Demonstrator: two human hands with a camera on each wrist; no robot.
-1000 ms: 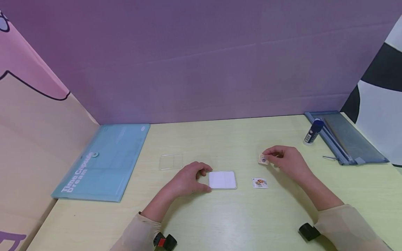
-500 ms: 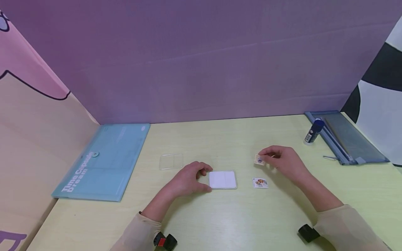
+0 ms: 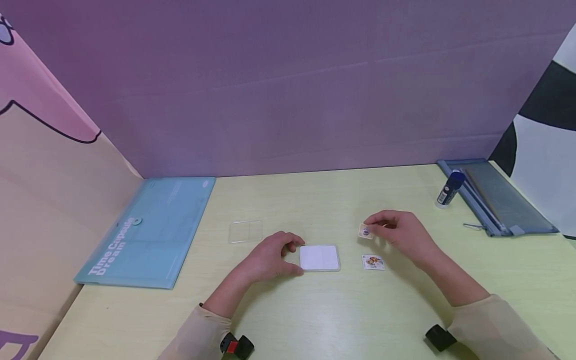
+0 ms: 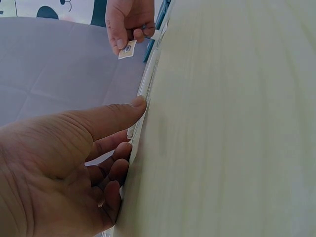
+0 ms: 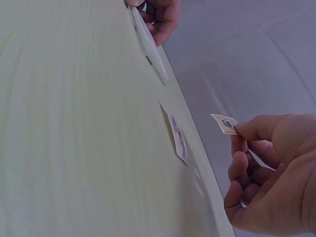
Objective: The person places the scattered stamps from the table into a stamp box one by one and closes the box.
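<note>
My right hand (image 3: 402, 235) pinches a small cream stamp-like picture (image 3: 365, 231) by its edge, between thumb and index finger. In the right wrist view that stamp (image 5: 226, 124) shows a dark round motif and is held up off the table. My left hand (image 3: 274, 257) holds the left side of a flat clear box with white paper in it (image 3: 319, 258), thumb at the near corner and index finger at the far one. A second stamp with an orange picture (image 3: 373, 262) lies on the table right of the box, its edges slightly lifted.
A clear plastic lid (image 3: 245, 232) lies beyond my left hand. At the left is a blue document folder (image 3: 148, 230) with a button. A glue stick (image 3: 449, 189) stands at the back right, beside a blue zip pouch (image 3: 499, 197). A purple panel (image 3: 292, 90) closes the back.
My right hand has moved a little to the left with the stamp, towards the box. The left hand and the box have stayed in place.
</note>
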